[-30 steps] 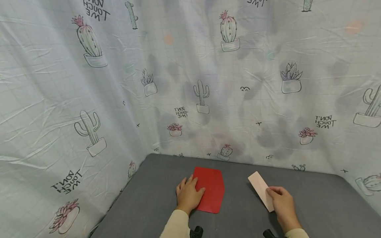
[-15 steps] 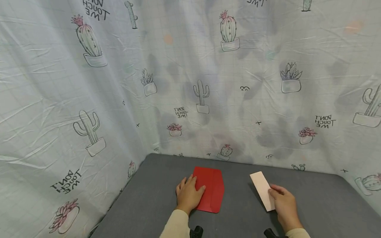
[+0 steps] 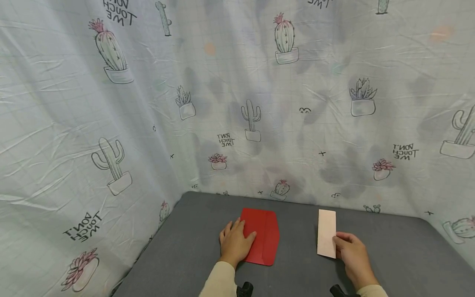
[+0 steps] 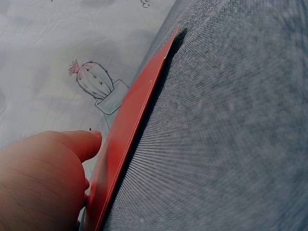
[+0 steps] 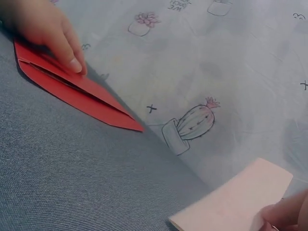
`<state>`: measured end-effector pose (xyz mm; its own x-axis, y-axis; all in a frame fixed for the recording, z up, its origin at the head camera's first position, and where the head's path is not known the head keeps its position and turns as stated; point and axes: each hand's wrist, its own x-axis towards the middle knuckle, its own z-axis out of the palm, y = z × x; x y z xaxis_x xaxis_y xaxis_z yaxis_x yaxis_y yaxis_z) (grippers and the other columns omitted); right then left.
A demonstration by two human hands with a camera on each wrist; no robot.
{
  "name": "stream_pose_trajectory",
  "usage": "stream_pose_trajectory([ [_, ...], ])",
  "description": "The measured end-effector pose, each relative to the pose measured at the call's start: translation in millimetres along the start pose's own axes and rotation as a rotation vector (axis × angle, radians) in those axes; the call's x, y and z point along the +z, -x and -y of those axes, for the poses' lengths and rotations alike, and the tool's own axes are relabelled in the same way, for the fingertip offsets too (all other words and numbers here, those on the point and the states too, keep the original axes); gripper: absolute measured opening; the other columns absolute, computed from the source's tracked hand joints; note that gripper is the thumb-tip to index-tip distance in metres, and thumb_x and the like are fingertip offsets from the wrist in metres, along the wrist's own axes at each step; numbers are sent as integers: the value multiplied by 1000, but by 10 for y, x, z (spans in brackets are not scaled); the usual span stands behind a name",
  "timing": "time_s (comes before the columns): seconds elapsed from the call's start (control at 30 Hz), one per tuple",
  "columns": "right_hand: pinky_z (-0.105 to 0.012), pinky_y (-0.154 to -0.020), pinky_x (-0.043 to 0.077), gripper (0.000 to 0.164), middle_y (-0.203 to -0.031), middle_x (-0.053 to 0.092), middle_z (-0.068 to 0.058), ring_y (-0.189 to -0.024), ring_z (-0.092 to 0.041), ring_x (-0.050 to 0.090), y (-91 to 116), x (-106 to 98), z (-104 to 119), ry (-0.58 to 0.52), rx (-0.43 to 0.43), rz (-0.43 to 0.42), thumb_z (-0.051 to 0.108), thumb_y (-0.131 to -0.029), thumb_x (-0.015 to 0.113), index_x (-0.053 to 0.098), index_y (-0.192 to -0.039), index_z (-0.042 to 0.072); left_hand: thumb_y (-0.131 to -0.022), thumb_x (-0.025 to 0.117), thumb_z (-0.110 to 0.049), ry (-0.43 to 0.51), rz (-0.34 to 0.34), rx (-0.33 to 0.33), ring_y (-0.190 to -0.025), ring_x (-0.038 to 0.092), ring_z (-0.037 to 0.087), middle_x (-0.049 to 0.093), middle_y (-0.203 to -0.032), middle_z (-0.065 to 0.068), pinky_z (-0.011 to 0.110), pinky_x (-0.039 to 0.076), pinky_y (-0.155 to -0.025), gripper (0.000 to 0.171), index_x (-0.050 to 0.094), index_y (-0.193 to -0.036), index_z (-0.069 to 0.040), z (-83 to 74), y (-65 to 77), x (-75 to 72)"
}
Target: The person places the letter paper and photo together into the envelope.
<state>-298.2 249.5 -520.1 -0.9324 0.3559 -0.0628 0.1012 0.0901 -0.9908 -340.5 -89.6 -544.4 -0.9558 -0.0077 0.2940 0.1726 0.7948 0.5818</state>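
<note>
A red envelope [image 3: 261,239] lies on the table, its flap unfolded toward the right. In the right wrist view, the envelope [image 5: 103,106] shows a narrow gap along its mouth. My left hand [image 3: 234,244] rests on its left side with fingers spread; the thumb lies on top of the paper. To the right, a pale pink slip of paper [image 3: 326,234] is held above the table, its long side pointing away from me. My right hand [image 3: 351,255] pinches its right edge between thumb and fingers. In the right wrist view, the slip [image 5: 236,202] looks tilted.
The grey table [image 3: 178,247] stretches around both hands. A pale curtain [image 3: 237,82] with printed cacti hangs behind the far edge and along the left side. Black wrist mounts [image 3: 245,289] show at the cuffs.
My right hand has turned the pink slip from a leftward slant to nearly straight ahead. The left hand stays in place on the envelope, whose flap crease shows more plainly now.
</note>
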Motion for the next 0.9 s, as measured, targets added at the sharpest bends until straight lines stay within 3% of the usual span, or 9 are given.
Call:
stream_pose_trajectory([
  [0.13, -30, -68, 59, 43, -109, 69, -14, -85, -11, 66, -23, -16, -17, -19, 30, 64, 3, -109, 60, 48, -143, -19, -100, 79, -36, -3, -2, 2, -149, 38, 48, 54, -158, 23, 70, 25, -117, 62, 66, -147, 2, 2, -6, 2],
  [0.3, -31, -72, 60, 50, -126, 67, -26, -91, -10, 66, -26, 8, -41, 2, 33, 106, 2, -109, 61, 46, -151, -20, -100, 79, -35, 11, -5, 5, -148, 39, 48, 54, -158, 24, 70, 24, -117, 61, 66, -146, 3, -3, 2, -3],
  [0.47, -35, -73, 62, 47, -119, 67, -23, -91, -15, 68, -19, 35, -35, -68, 52, 153, -3, -107, 60, 44, -147, -22, -100, 79, -36, 19, -14, 9, -148, 39, 48, 54, -158, 24, 70, 24, -117, 61, 66, -146, 3, 11, 6, 13],
  [0.67, -38, -81, 62, 56, -138, 55, -40, -103, -21, 68, -35, 40, -70, -103, 53, 251, -6, -108, 56, 31, -154, -26, -100, 79, -36, 19, -14, 10, -147, 39, 49, 54, -158, 24, 70, 24, -116, 62, 66, -146, 3, 16, 8, 15],
  [0.9, -39, -77, 62, 36, -111, 64, -14, -94, -20, 68, -31, 40, -69, -142, 70, 247, -6, -106, 59, 47, -137, -19, -100, 79, -37, 17, -22, 19, -146, 39, 50, 55, -156, 25, 71, 24, -116, 62, 66, -145, 4, 27, 15, 24],
])
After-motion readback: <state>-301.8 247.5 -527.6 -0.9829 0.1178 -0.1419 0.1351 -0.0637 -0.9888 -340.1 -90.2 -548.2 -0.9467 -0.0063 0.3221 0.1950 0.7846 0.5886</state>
